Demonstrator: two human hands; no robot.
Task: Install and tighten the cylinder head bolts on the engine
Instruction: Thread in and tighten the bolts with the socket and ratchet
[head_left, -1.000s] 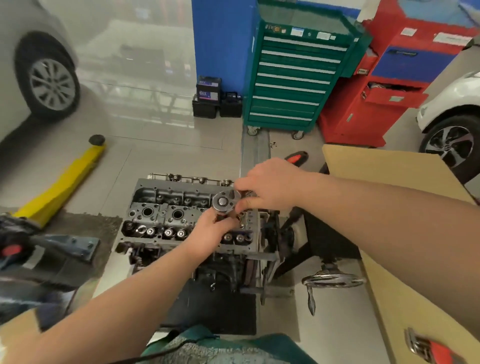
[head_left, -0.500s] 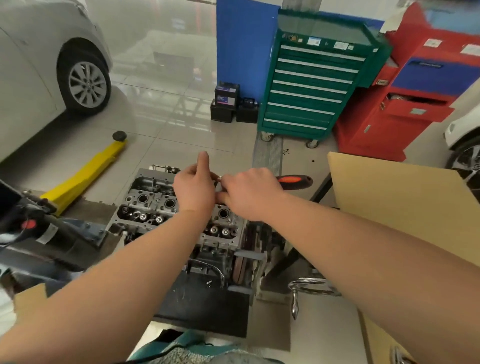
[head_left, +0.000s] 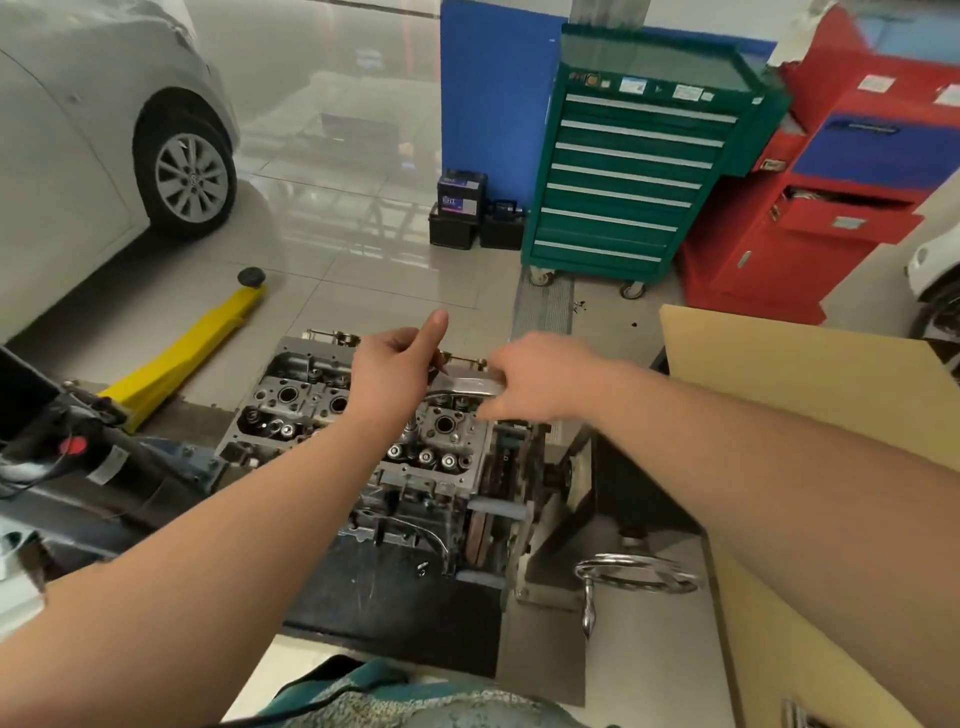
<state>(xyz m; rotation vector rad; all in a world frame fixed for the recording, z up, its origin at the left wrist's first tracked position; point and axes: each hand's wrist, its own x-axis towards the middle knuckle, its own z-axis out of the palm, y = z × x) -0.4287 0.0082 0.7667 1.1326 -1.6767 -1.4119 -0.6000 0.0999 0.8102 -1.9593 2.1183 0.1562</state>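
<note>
The cylinder head (head_left: 311, 410) sits on top of the engine on a stand in the middle of the head view, with valve gear and open bores showing. Both hands are over its far right part. My left hand (head_left: 389, 374) has its fingers curled at the left end of a silver ratchet (head_left: 467, 387), with one digit sticking straight up. My right hand (head_left: 540, 379) grips the ratchet's right end from above. The ratchet is motion-blurred and lies roughly level between the hands. Its handle and any socket or bolt under it are hidden.
The stand's hand wheel (head_left: 639, 574) juts out front right, beside a cardboard sheet (head_left: 805, 395). A black tray (head_left: 395, 603) lies under the engine. A yellow jack handle (head_left: 192, 343) and dark equipment (head_left: 78, 467) are on the left. A green tool cabinet (head_left: 634, 171), red cabinet (head_left: 841, 218) and grey car (head_left: 78, 130) stand behind.
Both hands have shifted toward the far edge of the head. The ratchet head, seen face-up a second ago, is now turned level between the hands, and its red handle is out of sight.
</note>
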